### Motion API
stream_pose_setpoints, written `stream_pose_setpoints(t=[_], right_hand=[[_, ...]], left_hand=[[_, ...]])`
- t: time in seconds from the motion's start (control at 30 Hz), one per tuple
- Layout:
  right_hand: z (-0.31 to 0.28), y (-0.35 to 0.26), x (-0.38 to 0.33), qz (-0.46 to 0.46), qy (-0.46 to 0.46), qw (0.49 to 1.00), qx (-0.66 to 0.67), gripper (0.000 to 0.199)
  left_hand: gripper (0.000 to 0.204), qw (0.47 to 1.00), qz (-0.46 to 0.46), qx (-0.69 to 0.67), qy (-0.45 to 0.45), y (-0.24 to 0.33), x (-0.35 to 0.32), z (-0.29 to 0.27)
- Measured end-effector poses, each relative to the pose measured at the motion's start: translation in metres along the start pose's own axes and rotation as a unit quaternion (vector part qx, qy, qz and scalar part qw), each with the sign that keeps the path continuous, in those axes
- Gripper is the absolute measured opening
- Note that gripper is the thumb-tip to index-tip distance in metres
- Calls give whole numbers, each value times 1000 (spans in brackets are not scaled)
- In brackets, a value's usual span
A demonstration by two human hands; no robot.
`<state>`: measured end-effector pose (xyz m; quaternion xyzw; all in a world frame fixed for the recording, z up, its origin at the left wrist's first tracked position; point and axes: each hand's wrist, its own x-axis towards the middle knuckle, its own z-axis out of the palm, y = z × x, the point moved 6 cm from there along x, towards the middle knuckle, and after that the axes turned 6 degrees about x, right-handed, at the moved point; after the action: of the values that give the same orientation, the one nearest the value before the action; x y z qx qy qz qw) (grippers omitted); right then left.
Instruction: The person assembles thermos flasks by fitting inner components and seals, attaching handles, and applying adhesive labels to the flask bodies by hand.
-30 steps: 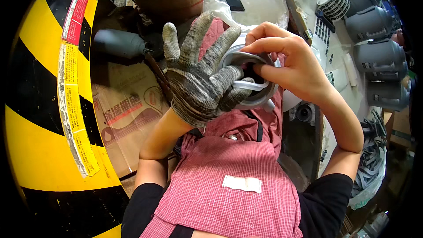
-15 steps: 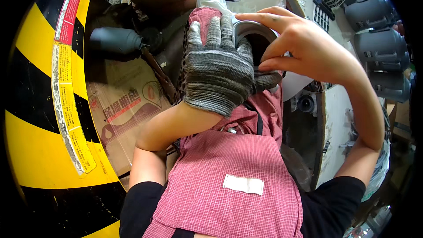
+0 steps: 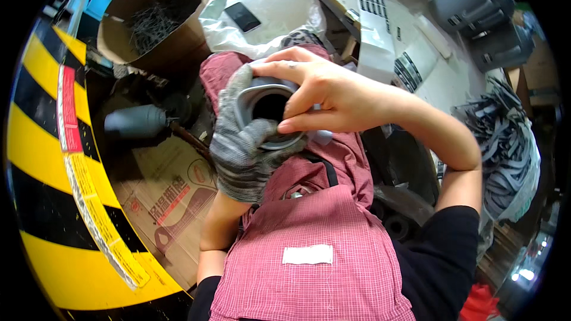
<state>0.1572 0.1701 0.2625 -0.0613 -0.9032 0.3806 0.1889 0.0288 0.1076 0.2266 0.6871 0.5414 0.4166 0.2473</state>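
My left hand, in a grey striped knit glove, is wrapped around a grey plastic jug held over my lap. The jug's round, dark mouth is turned up toward me, and the gloved thumb rests over its near rim. From the right, my bare right hand reaches across the mouth. Its forefinger stretches along the far rim while the other fingers bend in around the edge, with the thumb at the opening. Whether anything small is pinched there I cannot make out. Most of the jug's body is hidden by the hands.
A white bag-lined tub with a dark phone stands ahead. Left of it is a cardboard box of thin scraps. Grey jugs sit at the far right, above a bag of grey strips. A striped yellow-black panel borders the left.
My left hand has turned from lying flat across the jug to gripping its side. The jug's mouth now faces me more, and both hands have come closer and left. The view has shifted.
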Motion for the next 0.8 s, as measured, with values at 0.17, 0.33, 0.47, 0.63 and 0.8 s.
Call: stream_pose_setpoints(t=[0.17, 0.33, 0.47, 0.63, 0.8], right_hand=[[3, 24, -47, -1, 242, 938, 248, 15], [-20, 40, -175, 175, 414, 884, -131, 15], [-46, 69, -299, 405, 461, 673, -413, 36], [-46, 127, -352, 490, 442, 640, -393, 75], [-48, 146, -367, 490, 465, 674, -299, 82]], left_hand=[[26, 982, 142, 25, 121, 3, -6, -3], [31, 968, 147, -35, 201, -42, -17, -64], [37, 973, 79, -86, 202, -82, 20, -138], [53, 996, 5, -31, -87, -140, 128, -99], [51, 899, -276, -293, -173, -268, 164, 30]])
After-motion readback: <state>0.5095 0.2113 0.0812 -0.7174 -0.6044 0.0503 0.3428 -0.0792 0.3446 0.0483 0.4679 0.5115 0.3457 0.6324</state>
